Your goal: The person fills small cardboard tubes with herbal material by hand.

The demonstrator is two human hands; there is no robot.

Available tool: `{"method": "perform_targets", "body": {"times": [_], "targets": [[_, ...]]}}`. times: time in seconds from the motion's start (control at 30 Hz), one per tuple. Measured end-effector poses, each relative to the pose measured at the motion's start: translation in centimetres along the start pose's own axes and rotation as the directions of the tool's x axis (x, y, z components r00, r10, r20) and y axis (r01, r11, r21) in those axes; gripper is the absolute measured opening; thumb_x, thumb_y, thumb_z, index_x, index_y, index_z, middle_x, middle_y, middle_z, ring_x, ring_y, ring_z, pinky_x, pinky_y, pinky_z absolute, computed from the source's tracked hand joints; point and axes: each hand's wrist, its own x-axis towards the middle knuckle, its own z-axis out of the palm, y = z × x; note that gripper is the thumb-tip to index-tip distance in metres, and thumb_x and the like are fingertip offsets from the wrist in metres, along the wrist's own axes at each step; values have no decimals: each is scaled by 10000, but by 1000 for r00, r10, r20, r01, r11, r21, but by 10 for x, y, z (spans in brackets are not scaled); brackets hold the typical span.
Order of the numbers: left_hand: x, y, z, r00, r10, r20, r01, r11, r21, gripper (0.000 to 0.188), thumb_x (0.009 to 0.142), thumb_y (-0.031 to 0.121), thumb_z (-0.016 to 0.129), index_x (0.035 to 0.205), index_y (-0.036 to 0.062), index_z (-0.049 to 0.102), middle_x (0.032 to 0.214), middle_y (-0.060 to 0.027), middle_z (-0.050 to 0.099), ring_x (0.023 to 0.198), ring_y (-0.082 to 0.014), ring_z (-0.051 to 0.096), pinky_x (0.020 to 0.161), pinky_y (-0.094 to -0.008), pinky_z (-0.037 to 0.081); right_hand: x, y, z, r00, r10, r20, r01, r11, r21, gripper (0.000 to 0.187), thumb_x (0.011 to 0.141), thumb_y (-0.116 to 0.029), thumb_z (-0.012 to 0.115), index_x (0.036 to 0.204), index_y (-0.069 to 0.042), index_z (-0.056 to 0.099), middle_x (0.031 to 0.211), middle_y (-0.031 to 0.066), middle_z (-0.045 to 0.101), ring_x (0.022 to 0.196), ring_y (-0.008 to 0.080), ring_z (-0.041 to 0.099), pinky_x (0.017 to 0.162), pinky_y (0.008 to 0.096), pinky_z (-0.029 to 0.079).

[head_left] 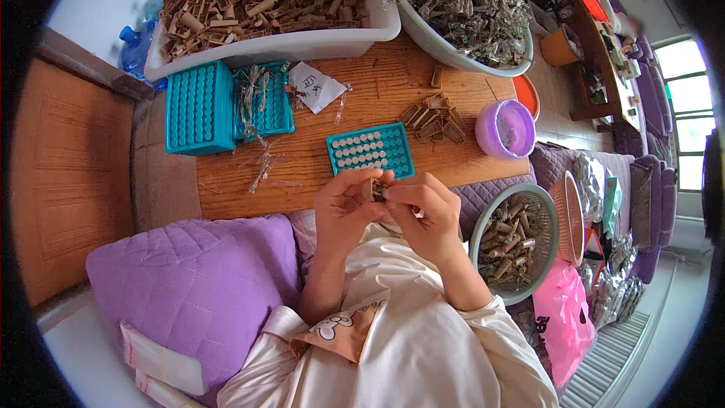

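Between both hands, close to the table's front edge, is a small brown plastic casing [373,190] with something dark inside it. My left hand [343,208] pinches it from the left, fingers curled around it. My right hand [424,211] has its thumb and fingertips pressed at its right side; what lies under those fingertips is partly hidden. Just beyond the hands a teal tray [408,153] holds rows of small round whitish pieces, with bare slots along its right side. A loose pile of brown casings [436,119] lies on the table right of the tray.
A white tub of brown parts [260,44] and a basin of wired pieces [521,57] stand at the back. Stacked teal trays [200,109] are at left, a purple bowl [504,130] at right. Beside my right arm are a grey-green basket [553,238] and a pink bag [563,317].
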Motion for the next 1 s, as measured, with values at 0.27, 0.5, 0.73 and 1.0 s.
{"method": "perform_targets", "body": {"times": [0.27,0.5,0.73,1.0], "targets": [[0,6,15,974,-161,-160,151,986,-69,433,804,215,518,1148,-7,378,1048,-141,502,912,-218,534,746,-313,474,2,4,2,993,-35,111,42,997,-62,224,656,65,583,856,-37,588,762,78,491,642,185,516,550,262,429],[2,10,13,960,-136,-243,140,990,-2,329,861,196,405,1127,4,386,1018,-137,511,874,-203,551,676,-286,501,-7,10,10,985,169,42,-169,986,-6,260,703,43,561,948,-33,522,791,77,486,616,146,516,518,223,424],[4,10,8,958,-208,-196,139,938,-317,310,853,182,416,1117,24,376,1013,-136,513,865,-234,560,704,-328,511,-15,25,22,920,383,84,-390,877,279,280,723,56,534,986,-28,491,818,52,500,604,89,480,514,196,401],[4,2,7,928,-229,-293,115,926,-360,328,837,156,442,1136,40,373,1049,-139,507,892,-257,551,750,-370,493,2,29,18,877,422,231,-479,809,339,278,732,37,534,1000,-12,482,826,70,556,623,103,495,553,231,420]]}}
